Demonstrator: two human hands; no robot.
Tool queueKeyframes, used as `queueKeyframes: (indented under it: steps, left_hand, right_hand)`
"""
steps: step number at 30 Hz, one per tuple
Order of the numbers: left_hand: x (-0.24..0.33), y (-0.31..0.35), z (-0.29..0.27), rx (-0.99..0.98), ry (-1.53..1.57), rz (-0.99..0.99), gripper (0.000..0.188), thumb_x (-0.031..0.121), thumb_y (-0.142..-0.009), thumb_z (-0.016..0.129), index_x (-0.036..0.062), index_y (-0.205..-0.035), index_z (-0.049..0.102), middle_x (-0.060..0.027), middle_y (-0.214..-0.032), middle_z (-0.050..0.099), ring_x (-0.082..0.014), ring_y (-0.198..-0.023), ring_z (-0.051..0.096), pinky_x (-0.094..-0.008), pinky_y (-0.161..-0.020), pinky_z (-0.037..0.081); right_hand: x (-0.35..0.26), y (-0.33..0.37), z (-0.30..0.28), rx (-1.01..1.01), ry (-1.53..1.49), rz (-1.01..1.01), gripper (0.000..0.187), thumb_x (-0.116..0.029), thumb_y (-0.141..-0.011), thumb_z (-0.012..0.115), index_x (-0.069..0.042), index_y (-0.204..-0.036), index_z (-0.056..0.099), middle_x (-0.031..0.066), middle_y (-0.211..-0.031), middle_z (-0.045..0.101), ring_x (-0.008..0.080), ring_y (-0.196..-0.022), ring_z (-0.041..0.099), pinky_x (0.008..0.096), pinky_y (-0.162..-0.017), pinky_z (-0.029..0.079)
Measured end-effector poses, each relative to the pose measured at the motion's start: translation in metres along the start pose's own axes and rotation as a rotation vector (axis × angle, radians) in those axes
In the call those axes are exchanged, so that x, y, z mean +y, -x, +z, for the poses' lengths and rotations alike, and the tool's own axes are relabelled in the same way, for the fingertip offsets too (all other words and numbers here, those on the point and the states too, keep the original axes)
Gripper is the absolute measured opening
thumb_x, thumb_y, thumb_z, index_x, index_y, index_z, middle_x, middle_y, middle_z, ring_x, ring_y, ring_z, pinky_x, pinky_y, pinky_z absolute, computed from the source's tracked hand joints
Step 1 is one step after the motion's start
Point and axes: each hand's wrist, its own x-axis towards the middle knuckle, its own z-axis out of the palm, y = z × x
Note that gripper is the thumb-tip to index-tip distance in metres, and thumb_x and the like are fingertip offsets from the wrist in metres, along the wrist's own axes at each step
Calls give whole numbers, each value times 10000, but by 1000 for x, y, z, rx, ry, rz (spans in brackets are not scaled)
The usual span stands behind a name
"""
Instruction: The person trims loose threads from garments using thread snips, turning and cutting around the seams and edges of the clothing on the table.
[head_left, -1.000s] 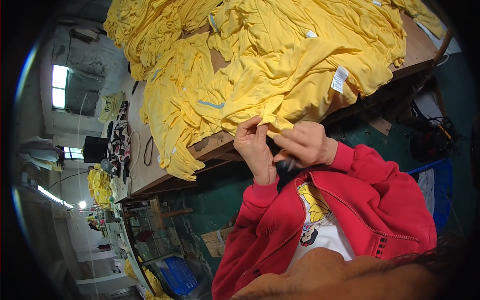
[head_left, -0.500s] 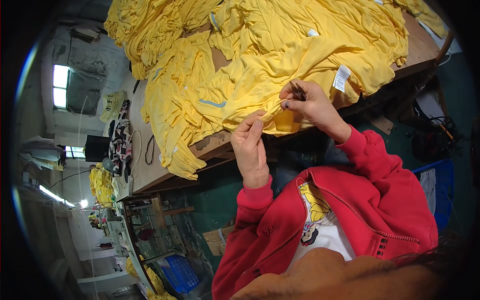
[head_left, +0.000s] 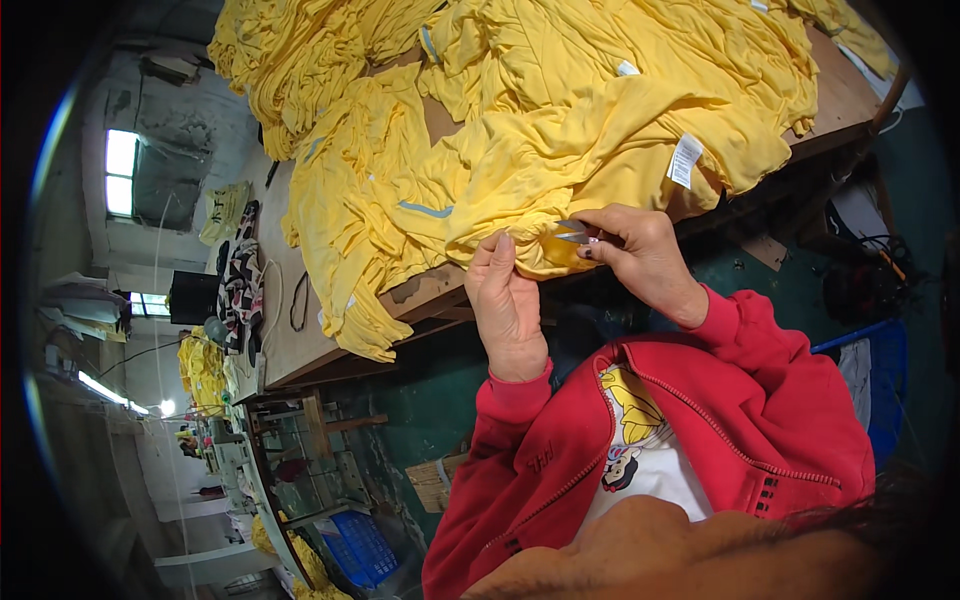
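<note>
A yellow knit garment lies bunched along the table's near edge, with a white care label on its right part and a grey-blue strip to the left. Thumb and fingers of my left hand pinch its near edge. In my right hand is a small pair of thread snips, blades pointing left at the cloth, close to the left fingertips. Whether the blades touch the fabric I cannot tell.
More yellow garments are heaped over the wooden table. A patterned cloth lies at its left end. Blue plastic crates stand on the floor at lower left and at right.
My right hand has moved down and slightly right, and the snips' blades now point left toward the cloth. My left hand keeps its pinch and has shifted slightly.
</note>
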Motion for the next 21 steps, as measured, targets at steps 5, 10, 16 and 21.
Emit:
queueKeyframes:
  steps: [5, 10, 16, 21]
  left_hand:
    - [-4, -1, -5, -12, 22, -23, 192, 92, -959, 605, -47, -1092, 618, -150, -1091, 664, -215, -1023, 648, -356, -942, 518]
    - [-12, -1, -10, -59, 19, -98, 260, 125, -966, 594, -24, -1179, 585, -145, -1196, 635, -254, -1109, 625, -423, -974, 511]
    - [-19, -1, -13, -72, 18, -120, 253, 129, -975, 582, -21, -1178, 583, -145, -1188, 637, -251, -1102, 628, -421, -968, 513]
    - [-18, 2, -1, -42, 48, -108, 181, 86, -973, 582, -32, -1109, 603, -149, -1090, 665, -213, -1005, 656, -359, -922, 531]
  right_hand:
    - [0, 0, 8, 22, 6, -43, 378, 29, -747, 732, -13, -1118, 673, 120, -825, 655, 182, -699, 618, 291, -640, 482]
    - [2, -1, 10, 95, 13, -121, 376, 16, -741, 741, -8, -1110, 672, 125, -826, 651, 196, -685, 613, 295, -621, 472]
    - [1, -2, 11, 155, 100, -231, 378, 13, -722, 747, -23, -1091, 674, 123, -818, 657, 251, -687, 628, 325, -611, 484]
    - [0, -3, 7, 248, 353, -442, 369, -25, -677, 756, -46, -1037, 677, 86, -803, 665, 277, -670, 632, 358, -576, 485]
